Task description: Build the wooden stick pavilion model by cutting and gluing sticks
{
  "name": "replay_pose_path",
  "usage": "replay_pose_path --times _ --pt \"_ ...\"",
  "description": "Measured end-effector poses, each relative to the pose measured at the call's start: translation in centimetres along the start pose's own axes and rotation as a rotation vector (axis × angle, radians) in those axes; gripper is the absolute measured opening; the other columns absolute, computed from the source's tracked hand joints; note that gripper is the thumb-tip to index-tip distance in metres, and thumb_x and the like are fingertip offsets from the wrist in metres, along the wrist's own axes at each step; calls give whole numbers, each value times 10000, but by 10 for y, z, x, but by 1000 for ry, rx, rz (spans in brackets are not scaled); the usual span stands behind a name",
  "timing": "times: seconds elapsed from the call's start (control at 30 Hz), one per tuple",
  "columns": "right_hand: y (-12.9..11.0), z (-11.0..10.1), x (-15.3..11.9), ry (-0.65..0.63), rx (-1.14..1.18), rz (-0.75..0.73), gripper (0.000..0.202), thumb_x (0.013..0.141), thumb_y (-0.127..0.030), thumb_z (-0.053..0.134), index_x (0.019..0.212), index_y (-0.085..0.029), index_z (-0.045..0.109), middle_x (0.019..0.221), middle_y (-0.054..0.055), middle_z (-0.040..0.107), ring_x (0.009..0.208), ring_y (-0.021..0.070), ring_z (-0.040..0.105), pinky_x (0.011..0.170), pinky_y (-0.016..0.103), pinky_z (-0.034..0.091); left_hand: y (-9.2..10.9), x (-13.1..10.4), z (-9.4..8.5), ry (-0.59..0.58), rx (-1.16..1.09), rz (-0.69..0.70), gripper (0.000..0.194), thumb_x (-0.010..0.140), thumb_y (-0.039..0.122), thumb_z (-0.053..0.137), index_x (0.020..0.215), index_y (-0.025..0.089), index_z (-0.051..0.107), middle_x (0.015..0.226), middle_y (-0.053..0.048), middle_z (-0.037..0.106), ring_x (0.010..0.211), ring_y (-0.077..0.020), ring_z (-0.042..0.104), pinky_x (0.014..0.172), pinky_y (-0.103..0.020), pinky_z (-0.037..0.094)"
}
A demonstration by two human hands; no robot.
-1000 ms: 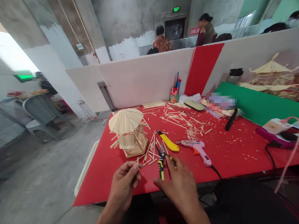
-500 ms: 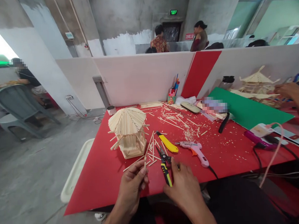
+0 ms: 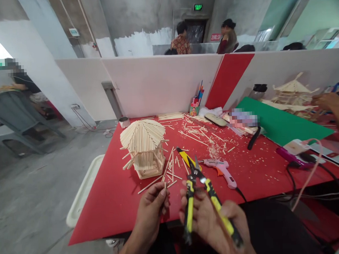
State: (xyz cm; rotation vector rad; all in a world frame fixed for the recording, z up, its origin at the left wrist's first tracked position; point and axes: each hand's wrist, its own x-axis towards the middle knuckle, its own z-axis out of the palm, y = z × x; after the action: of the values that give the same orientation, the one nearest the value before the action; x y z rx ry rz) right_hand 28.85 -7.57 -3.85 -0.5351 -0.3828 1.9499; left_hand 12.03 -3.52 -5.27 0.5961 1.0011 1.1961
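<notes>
So at the left end of the red-covered surface [image 3: 97, 216] sits a pale wooden stick model with a round-looking peaked roof [image 3: 144, 152], upright and not touched by either hand. Stick ends poke out below the roof, so a careless left forearm or sleeve could snag one and tip or crack it.

Just in front of it, the left hand [image 3: 152, 204] has its grip pinched on a short pale wooden stick [image 3: 165, 186]. Only the tip shows, and a piece that small could easily slip or roll out if the pinch loosens.

Next, a scatter of loose pale sticks [image 3: 174, 176] lies on the surface; drop the held one there and good luck telling it apart.

Then the yellow-and-black spring cutters [image 3: 194, 174], grasped in the right hand's [image 3: 207, 215] grip, handles spread and blades parted. Close them with the left fingertips too near and that's a nip. The tips overlap the yellow utility knife [image 3: 184, 156] in view (can't tell if touching) and point near the pink glue gun [image 3: 220, 166], so a sideways swing might knock either.
</notes>
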Motion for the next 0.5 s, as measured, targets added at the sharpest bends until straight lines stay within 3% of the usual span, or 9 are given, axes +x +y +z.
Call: replay_pose_path --times 0.07,0.13,0.23,0.3,0.37,0.5 --pt "19 -2 2 70 -185 11 536 502 -248 550 1033 -198 601 1089 108 656 1014 271 620 895 444 468 -1 -1 -2 6 24 23 328 595 312 850 842 147 713 594 22 631 432 -41 493 391 -129 354" --pt "37 -7 4 213 -511 -5 581 512 -182 525 1089 -173 592 1078 106 658 1017 266 622 920 441 462 1 -2 -4 22 55 60 330 596 316 849 847 144 723 610 9 650 451 -50 512 404 -134 371" --pt "56 -14 3 362 -1074 -178 795 562 -131 476 1354 -189 436 1329 94 526 1245 260 482 1060 448 354 3 -4 -5 52 100 118 316 593 333 849 821 146 736 617 -10 675 485 -68 540 431 -145 397" --pt "64 -17 2 345 -1344 -283 884 583 -99 451 1446 -225 309 1447 65 405 1355 243 348 1102 433 309 5 -4 -5 60 120 142 307 601 344 844 819 152 745 621 -13 681 507 -75 548 452 -149 411" --pt "71 -19 2 328 -1512 -346 914 592 -73 437 1471 -239 251 1459 60 386 1372 244 322 1089 422 342 6 -5 -5 53 136 153 305 601 347 843 823 158 754 608 -5 672 507 -71 530 457 -147 404" --pt "83 -18 3 466 -1713 -493 947 585 -52 438 1483 -246 207 1447 58 397 1353 269 353 1068 437 378 6 -6 -8 48 174 158 293 604 358 837 809 161 765 592 4 653 493 -59 480 458 -145 387"
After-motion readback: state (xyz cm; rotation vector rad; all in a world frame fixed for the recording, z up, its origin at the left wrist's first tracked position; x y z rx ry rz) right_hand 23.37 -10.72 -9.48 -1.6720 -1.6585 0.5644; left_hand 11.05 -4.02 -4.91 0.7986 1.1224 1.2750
